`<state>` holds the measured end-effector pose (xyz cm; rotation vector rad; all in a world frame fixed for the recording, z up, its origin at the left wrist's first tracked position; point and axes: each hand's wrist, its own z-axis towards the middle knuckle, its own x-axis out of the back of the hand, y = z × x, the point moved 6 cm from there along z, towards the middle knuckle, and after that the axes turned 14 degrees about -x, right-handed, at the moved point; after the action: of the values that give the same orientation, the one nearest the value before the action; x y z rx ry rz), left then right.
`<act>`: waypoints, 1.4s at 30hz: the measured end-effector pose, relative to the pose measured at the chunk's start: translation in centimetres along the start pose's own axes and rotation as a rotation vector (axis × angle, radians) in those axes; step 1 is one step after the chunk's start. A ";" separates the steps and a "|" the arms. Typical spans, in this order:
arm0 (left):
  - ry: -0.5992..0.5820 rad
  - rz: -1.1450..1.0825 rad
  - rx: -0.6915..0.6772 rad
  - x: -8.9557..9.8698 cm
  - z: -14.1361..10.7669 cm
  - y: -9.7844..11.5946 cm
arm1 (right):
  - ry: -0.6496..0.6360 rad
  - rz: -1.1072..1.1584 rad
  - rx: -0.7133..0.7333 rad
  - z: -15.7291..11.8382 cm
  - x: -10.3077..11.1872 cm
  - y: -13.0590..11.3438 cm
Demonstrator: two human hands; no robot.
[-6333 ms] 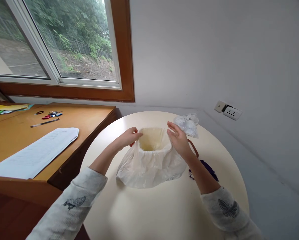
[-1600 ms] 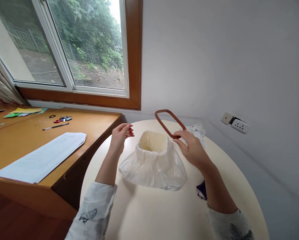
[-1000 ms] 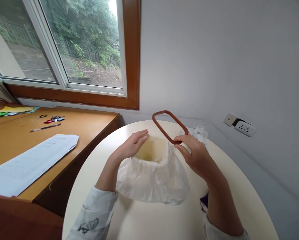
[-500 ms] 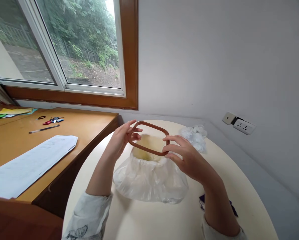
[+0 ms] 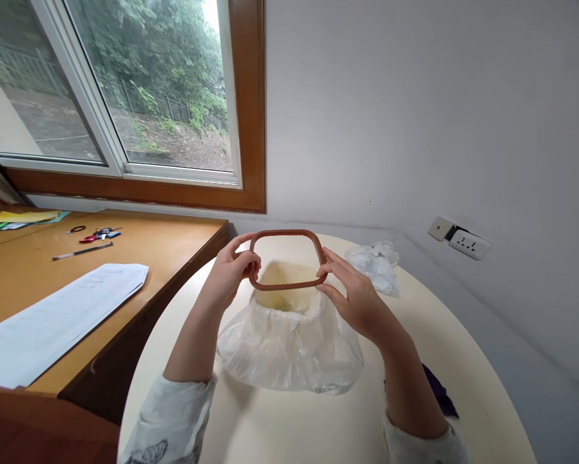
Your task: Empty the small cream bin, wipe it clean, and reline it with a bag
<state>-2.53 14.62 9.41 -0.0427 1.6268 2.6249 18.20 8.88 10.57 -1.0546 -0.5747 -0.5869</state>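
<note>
A brown rounded-rectangular ring, like the rim of a bin, is held up between my two hands. My left hand grips its left side, fingers curled around the edge. On its right side, my right hand pinches the lower corner between thumb and fingers. Just below the ring stands a bin lined with a white translucent plastic bag. The bag is folded over the bin's mouth and drapes down outside, hiding the bin's walls. Through the ring the yellowish inside of the bin shows.
The round cream table carries crumpled clear plastic bags at the back right. A dark purple cloth lies partly behind my right forearm. Papers, a pen and keys lie on the wooden desk at left.
The ring has been turned level, its right side rising a little. My right hand has shifted slightly up with it, and my left fingers have curled in around the edge.
</note>
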 end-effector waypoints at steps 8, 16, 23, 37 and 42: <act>-0.060 0.097 -0.009 -0.6 -0.3 0.4 | 0.166 -0.014 0.061 0.2 0.5 0.5; 0.029 0.145 -0.052 -0.1 -0.1 0.7 | 0.366 -0.007 0.088 0.3 1.0 0.6; -0.130 0.398 0.079 -0.9 -1.2 0.6 | 0.409 0.006 0.052 0.4 0.4 0.9; -0.301 0.888 0.075 -1.2 -1.5 0.9 | 0.312 -0.043 -0.063 1.2 -1.5 2.2; -0.333 1.009 0.114 -0.9 -1.5 0.3 | 0.246 -0.042 -0.118 1.6 -2.4 2.8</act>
<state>-1.70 13.08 9.07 1.4857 1.9760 2.8249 18.23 11.75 7.78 -1.0641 -0.3509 -0.7825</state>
